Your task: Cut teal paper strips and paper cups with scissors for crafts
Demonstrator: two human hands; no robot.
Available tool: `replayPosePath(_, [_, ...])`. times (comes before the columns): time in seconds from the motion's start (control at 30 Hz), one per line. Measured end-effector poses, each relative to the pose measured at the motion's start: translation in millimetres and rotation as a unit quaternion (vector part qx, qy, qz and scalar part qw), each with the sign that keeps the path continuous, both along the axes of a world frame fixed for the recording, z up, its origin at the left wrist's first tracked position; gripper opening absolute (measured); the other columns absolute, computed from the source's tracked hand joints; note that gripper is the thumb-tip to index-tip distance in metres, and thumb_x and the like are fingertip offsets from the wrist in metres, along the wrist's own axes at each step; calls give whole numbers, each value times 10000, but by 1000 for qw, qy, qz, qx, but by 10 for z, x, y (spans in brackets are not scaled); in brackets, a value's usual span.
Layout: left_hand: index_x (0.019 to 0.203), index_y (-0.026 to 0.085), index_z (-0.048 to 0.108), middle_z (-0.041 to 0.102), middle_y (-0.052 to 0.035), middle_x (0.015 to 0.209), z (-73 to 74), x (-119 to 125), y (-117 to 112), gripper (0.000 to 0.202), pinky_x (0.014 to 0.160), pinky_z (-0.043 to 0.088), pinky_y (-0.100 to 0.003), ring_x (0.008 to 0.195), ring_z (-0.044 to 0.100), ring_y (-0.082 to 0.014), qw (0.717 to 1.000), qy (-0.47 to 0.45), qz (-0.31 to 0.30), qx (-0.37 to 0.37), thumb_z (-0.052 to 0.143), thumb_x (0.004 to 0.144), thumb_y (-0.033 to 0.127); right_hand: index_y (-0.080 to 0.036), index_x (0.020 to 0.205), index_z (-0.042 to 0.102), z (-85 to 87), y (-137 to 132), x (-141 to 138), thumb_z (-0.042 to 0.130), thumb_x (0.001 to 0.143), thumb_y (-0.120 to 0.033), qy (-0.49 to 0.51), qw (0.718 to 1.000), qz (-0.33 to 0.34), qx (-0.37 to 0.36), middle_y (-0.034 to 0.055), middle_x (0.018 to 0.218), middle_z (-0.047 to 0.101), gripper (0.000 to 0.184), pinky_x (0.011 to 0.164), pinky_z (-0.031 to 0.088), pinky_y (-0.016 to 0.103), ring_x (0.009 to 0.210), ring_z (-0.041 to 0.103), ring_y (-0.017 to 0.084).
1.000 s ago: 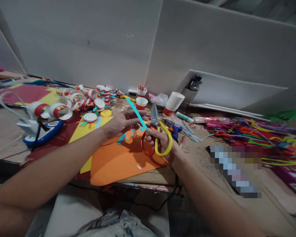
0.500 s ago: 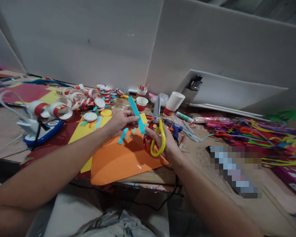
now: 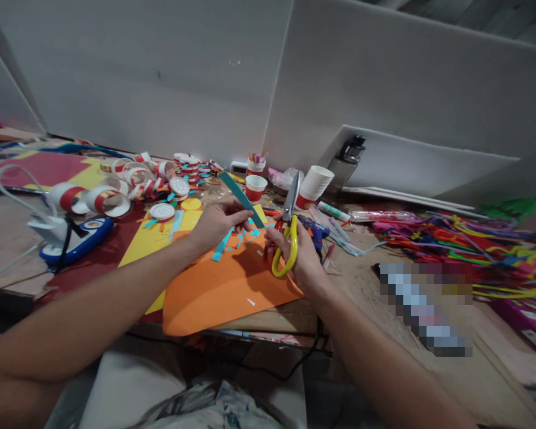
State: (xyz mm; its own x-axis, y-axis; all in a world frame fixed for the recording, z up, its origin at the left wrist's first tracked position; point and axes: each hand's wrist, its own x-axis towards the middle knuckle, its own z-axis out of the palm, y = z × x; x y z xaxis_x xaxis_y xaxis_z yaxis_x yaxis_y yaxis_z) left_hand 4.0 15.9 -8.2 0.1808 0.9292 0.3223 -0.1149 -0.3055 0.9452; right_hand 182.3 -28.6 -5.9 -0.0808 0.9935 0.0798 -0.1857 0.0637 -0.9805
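My left hand (image 3: 223, 221) pinches a teal paper strip (image 3: 242, 199), which slants up and to the left above the table. In my right hand (image 3: 297, 250) is a pair of scissors (image 3: 291, 202) with yellow and red handles, its blades pointing up and away from me. The strip and the blades are apart. Beneath both hands lies an orange sheet (image 3: 223, 292), with blue paper scraps (image 3: 222, 245) at its far edge. A yellow sheet (image 3: 136, 253) shows under my left forearm.
Cut cup rings (image 3: 109, 199) and white cup bottoms (image 3: 162, 211) lie to the left, near a blue-edged power strip (image 3: 78, 241). Stacked paper cups (image 3: 315, 185) and a bottle (image 3: 346, 164) stand at the back. Colourful pipe cleaners (image 3: 455, 238) cover the right side.
The strip has turned in my left hand, tilting further left and looking darker. My right hand has moved slightly away from it, and the scissors lean more to the right.
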Motion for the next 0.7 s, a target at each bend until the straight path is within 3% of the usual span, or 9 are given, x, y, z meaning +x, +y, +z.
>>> replayPosePath(0.1, [817, 210, 738, 721, -71, 871, 42, -53, -47, 111, 740, 520, -304, 771, 661, -172, 981, 71, 93, 153, 720, 782, 314, -230, 987, 489, 27, 2, -13, 733, 744, -524, -2, 1000, -8, 4, -46, 689, 563, 453, 476, 456, 228, 529, 537, 98])
replayPosePath(0.17, [835, 240, 763, 722, -86, 1009, 58, -96, -70, 76, 895, 498, -340, 951, 656, -203, 960, 137, 86, 228, 721, 774, 261, -227, 984, 495, 36, 5, -22, 726, 749, -536, 7, 1000, 2, 9, -39, 693, 561, 452, 485, 452, 231, 547, 543, 103])
replayPosePath(0.23, [864, 259, 771, 715, -93, 1057, 52, -125, -81, 115, 959, 472, -360, 1028, 639, -217, 948, 186, 54, 251, 713, 773, 220, -228, 1009, 503, 30, 3, -26, 762, 722, -500, 12, 1000, 18, 15, -34, 719, 570, 473, 513, 465, 237, 585, 564, 112])
replayPosePath(0.4, [927, 271, 761, 701, -91, 1092, -3, -81, -93, 163, 980, 466, -366, 1058, 632, -217, 947, 212, 4, 243, 690, 793, 212, -218, 1053, 512, -7, -6, -21, 819, 663, -384, -23, 999, 36, 27, -48, 719, 579, 523, 534, 474, 239, 570, 554, 99])
replayPosePath(0.5, [934, 242, 741, 689, -94, 1106, 5, -9, -103, 144, 989, 463, -360, 1067, 625, -209, 952, 174, 46, 247, 683, 803, 230, -206, 1035, 521, 12, 2, -9, 825, 639, -360, -53, 998, 5, 29, -56, 694, 581, 522, 520, 473, 239, 543, 554, 97])
replayPosePath(0.57, [939, 211, 708, 693, -91, 1024, 29, 27, -107, 145, 889, 508, -332, 956, 650, -192, 967, 136, 80, 200, 677, 816, 283, -203, 1021, 515, 39, 10, 8, 826, 629, -365, -63, 997, -10, 30, -53, 684, 586, 526, 492, 466, 242, 522, 557, 104])
replayPosePath(0.63, [872, 178, 665, 684, -67, 839, 58, 41, -112, 198, 688, 524, -281, 727, 651, -157, 988, 115, 31, 101, 651, 838, 373, -208, 1022, 506, 61, 16, 32, 816, 640, -380, -59, 998, -15, 34, -48, 689, 588, 521, 469, 460, 244, 507, 550, 105])
replayPosePath(0.7, [789, 163, 629, 646, -34, 683, 86, 39, -123, 285, 539, 475, -246, 551, 605, -128, 990, 114, -78, -2, 652, 826, 444, -220, 1034, 503, 68, 18, 58, 809, 651, -391, -50, 998, -17, 42, -45, 715, 583, 518, 463, 461, 247, 510, 543, 103])
